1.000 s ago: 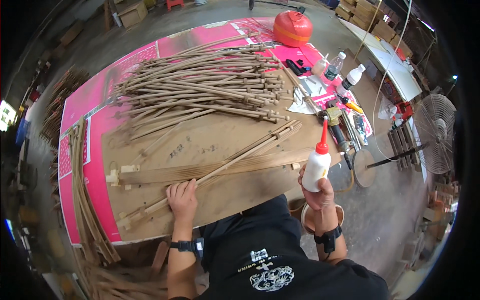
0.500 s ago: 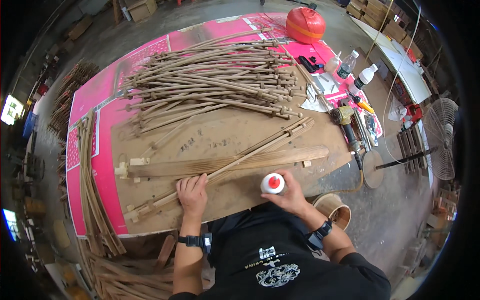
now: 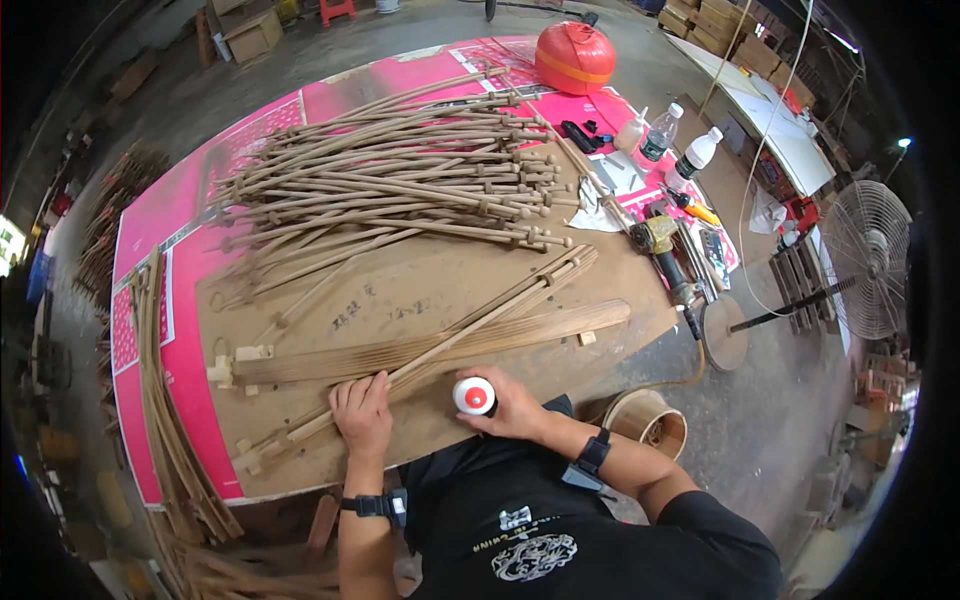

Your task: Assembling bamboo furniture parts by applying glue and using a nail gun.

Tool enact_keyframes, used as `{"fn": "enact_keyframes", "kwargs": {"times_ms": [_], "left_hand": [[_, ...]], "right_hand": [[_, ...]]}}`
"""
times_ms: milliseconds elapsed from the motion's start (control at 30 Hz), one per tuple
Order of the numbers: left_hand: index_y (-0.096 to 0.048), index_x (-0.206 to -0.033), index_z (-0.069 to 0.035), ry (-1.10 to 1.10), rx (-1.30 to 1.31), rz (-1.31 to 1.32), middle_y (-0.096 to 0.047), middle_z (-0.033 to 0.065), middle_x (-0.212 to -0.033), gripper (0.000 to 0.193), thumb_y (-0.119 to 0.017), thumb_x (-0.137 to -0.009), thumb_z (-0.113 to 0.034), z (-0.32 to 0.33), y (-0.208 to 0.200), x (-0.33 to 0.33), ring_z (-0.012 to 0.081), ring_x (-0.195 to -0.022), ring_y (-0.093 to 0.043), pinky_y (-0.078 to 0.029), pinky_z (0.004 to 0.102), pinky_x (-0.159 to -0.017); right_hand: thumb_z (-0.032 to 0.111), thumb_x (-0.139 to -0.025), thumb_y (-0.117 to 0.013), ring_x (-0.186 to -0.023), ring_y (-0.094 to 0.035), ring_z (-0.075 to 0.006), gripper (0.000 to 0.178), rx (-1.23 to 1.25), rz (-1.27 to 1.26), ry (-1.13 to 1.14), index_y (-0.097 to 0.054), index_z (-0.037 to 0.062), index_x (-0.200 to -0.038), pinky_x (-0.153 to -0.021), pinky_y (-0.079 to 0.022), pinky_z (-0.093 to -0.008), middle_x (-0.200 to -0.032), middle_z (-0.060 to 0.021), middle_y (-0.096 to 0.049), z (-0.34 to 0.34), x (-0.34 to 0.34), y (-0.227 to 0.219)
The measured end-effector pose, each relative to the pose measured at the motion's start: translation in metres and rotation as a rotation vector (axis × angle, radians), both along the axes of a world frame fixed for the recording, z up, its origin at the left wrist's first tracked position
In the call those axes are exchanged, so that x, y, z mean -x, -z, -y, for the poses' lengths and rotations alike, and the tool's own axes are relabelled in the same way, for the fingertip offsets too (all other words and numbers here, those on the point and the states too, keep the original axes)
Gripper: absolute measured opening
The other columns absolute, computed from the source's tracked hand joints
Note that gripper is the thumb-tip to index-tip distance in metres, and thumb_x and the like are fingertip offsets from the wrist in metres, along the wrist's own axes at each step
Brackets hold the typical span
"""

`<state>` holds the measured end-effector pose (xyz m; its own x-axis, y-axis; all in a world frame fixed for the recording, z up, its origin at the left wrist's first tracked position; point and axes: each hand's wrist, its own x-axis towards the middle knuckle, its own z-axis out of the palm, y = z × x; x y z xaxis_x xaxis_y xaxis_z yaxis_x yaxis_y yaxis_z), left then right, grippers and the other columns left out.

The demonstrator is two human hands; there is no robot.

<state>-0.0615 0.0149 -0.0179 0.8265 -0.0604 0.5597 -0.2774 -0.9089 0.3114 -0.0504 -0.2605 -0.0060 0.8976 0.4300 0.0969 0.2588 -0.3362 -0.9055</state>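
My left hand is closed over the near part of a slim wooden rod, close to the table's front edge. The rod lies diagonally, with a small collar near its far end, and crosses over a broad, dark-grained wooden slat. A second strip beneath the rod is partly hidden. To the right, my right hand is wrapped round a white bottle with a red cap, cap facing up. The bottle is above the board and apart from the rod. Small wooden blocks sit at the slat's left end.
A heap of turned rods covers the far side of the pink table. Long strips overhang its left edge. At right are a power tool, plastic bottles, a bucket and a standing fan.
My right hand has carried the white bottle leftward, nearer my left hand. The left hand keeps its place on the rod. The whole view has shifted slightly.
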Motion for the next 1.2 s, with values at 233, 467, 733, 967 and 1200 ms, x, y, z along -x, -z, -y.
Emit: {"fn": "enact_keyframes", "kwargs": {"times_ms": [233, 467, 733, 967, 1200], "left_hand": [[-0.077, -0.108, -0.012, -0.006, 0.014, 0.000, -0.070, 0.0034, -0.100, 0.022, -0.076, -0.086, -0.013, -0.002, 0.003, 0.000, 0.0279, -0.096, -0.062, -0.047, 0.0459, -0.091], [-0.077, -0.108, -0.012, 0.000, 0.063, -0.021, -0.070, 0.0031, -0.098, 0.024, -0.077, -0.084, -0.012, 0.004, -0.003, -0.001, 0.0270, -0.094, -0.063, -0.047, 0.0452, -0.090], [-0.077, -0.107, -0.012, -0.018, 0.077, -0.011, -0.069, 0.0027, -0.097, 0.024, -0.078, -0.082, -0.011, 0.002, -0.004, 0.001, 0.0268, -0.094, -0.063, -0.048, 0.0437, -0.088], [-0.077, -0.106, -0.013, -0.015, 0.097, -0.016, -0.068, 0.0021, -0.097, 0.023, -0.078, -0.083, -0.013, 0.001, -0.006, 0.000, 0.0261, -0.094, -0.063, -0.048, 0.0433, -0.086], [-0.077, -0.105, -0.013, -0.036, 0.092, -0.027, -0.067, 0.0007, -0.097, 0.022, -0.077, -0.083, -0.016, 0.003, -0.004, 0.001, 0.0243, -0.094, -0.063, -0.048, 0.0427, -0.086]], "right_hand": [[0.014, -0.078, -0.083, -0.132, -0.055, -0.0420, 0.081, 0.057, 0.169, -0.055, -0.045, 0.0023, -0.149, -0.112, -0.046, -0.0469, -0.143, -0.0241, -0.055, 0.034, 0.000, -0.016], [0.002, -0.079, -0.068, -0.139, -0.045, -0.0469, 0.073, 0.581, 0.520, 0.564, -0.044, -0.0030, -0.148, -0.119, -0.037, -0.0497, -0.148, -0.0277, -0.048, 0.176, -0.051, -0.030], [0.011, -0.083, -0.068, -0.127, -0.052, -0.0488, 0.072, 0.946, 0.305, 0.814, -0.041, -0.0053, -0.147, -0.111, -0.042, -0.0528, -0.136, -0.0312, -0.054, 0.290, -0.108, -0.021], [0.014, -0.082, -0.071, -0.119, -0.060, -0.0472, 0.073, 1.083, 0.023, 0.905, -0.041, -0.0034, -0.147, -0.102, -0.048, -0.0535, -0.131, -0.0322, -0.060, 0.304, -0.149, -0.027], [0.017, -0.077, -0.078, -0.121, -0.064, -0.0452, 0.086, 0.809, 0.047, 0.830, -0.039, -0.0027, -0.151, -0.104, -0.050, -0.0464, -0.128, -0.0315, -0.065, 0.347, -0.163, -0.014]]}}
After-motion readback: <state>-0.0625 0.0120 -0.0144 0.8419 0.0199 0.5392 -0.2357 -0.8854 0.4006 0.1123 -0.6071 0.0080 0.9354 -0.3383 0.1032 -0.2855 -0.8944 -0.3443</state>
